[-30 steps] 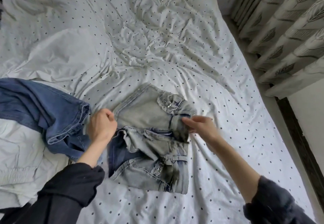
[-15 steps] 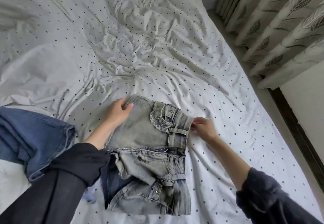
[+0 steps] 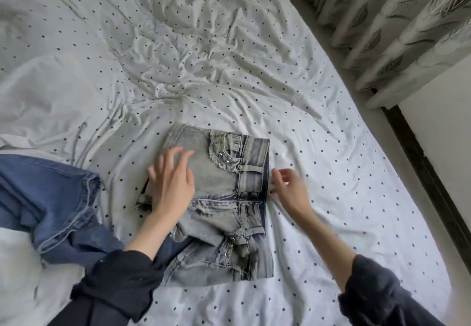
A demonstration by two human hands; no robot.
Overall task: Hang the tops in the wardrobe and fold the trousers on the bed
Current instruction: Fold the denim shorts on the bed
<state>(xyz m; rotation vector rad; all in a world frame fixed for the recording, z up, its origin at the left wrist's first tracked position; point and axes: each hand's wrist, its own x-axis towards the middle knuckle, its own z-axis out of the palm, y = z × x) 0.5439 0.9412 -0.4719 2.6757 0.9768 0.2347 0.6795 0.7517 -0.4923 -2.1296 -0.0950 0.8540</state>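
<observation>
Folding of pale grey washed denim trousers (image 3: 221, 198) on the white dotted bed (image 3: 318, 147).

Lying folded in a compact block at centre of bed, waistband toward 3 o'clock. Left hand (image 3: 173, 185) flat on the cloth at 9 o'clock side, grip wide, fingers spread and blurred, holding nothing. Right hand (image 3: 290, 188) at waistband edge, 3 o'clock, fingers loosely bent; pinching or only touching, cannot tell. Probably thick, soft but springy denim, not slippery; best taken at waistband and folded edge. Counted: one grey pair, one blue denim garment (image 3: 51, 203) at 9 o'clock, no tops recognised.
</observation>
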